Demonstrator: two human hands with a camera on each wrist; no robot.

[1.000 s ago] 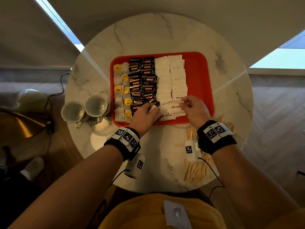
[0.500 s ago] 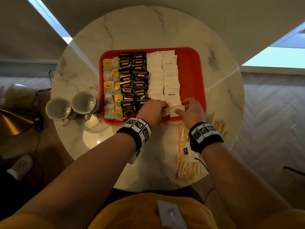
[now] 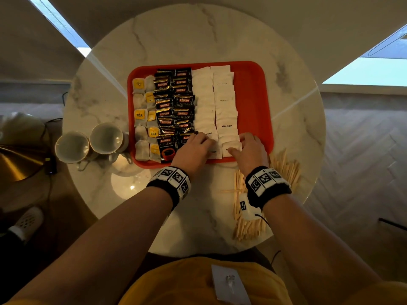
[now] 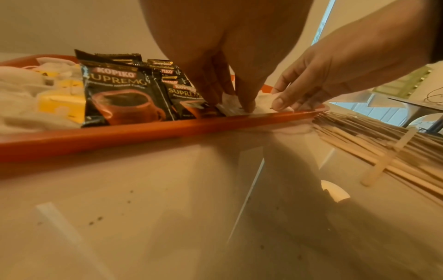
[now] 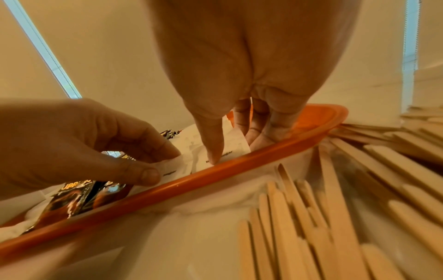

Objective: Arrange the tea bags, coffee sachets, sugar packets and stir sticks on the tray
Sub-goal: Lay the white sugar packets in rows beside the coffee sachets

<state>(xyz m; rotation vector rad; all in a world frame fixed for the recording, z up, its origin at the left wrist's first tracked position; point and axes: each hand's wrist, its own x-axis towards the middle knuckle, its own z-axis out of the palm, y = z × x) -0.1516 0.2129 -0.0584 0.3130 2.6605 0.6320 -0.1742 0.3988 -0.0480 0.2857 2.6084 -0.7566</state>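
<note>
A red tray [image 3: 253, 69] holds tea bags [image 3: 141, 115] at the left, black coffee sachets [image 3: 174, 102] beside them, and two columns of white sugar packets [image 3: 224, 100]. Both hands are at the tray's near edge, on the nearest sugar packets. My left hand [image 3: 198, 142] pinches the edge of one sugar packet [image 5: 172, 166] between thumb and forefinger. The right hand [image 3: 240, 146] holds the neighbouring packet [image 5: 230, 149], thumb on top and fingers at its far side. Wooden stir sticks [image 3: 248, 227] lie on the table, outside the tray, under and beside my right wrist.
Two empty cups [image 3: 72, 147] [image 3: 106, 137] stand left of the tray on the round marble table [image 3: 198, 29]. The tray's right part is bare red. The table's near edge runs close behind the stir sticks.
Both hands have come down toward the tray's near edge, and the sugar packets they held up now lie low at the near end of the two white columns.
</note>
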